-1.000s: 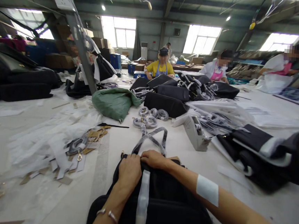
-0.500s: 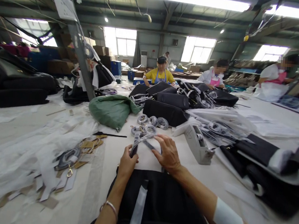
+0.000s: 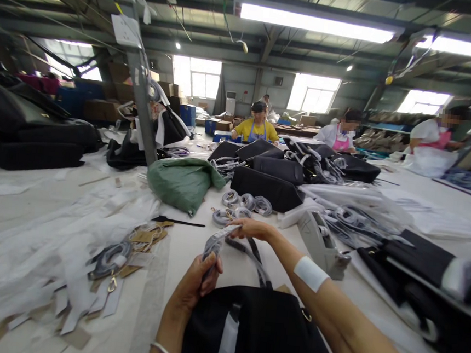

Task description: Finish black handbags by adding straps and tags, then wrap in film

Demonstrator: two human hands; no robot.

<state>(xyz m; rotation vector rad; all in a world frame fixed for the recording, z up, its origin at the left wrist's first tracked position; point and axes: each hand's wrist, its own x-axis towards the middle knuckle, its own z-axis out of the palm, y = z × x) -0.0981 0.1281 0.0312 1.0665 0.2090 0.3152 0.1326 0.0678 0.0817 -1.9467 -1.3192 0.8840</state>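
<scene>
A black bag (image 3: 271, 328) lies in front of me at the bottom, with a grey-wrapped strip (image 3: 228, 338) down its front. My left hand (image 3: 202, 278) grips a bag handle (image 3: 213, 244) covered in clear plastic, just beyond the bag's top edge. At the far end of that plastic, my right hand (image 3: 251, 228) is closed with its fingertips on the wrapping; its thumb is mostly hidden. Another black strap (image 3: 255, 258) with plastic on it curves down to the bag's top edge under my right forearm.
Coiled wrapped straps (image 3: 246, 202) and a grey tape dispenser (image 3: 324, 244) sit beyond my hands. A green cloth bundle (image 3: 183, 185) and white wrapping sheets (image 3: 60, 249) with tags lie leftward. Black bags (image 3: 267, 187) are piled ahead; co-workers sit behind them. A metal post (image 3: 141, 102) rises left.
My right hand has turned and shifted slightly left, its forearm now reaching farther across. My left hand is lower and nearer the bag. The view has tilted up slightly.
</scene>
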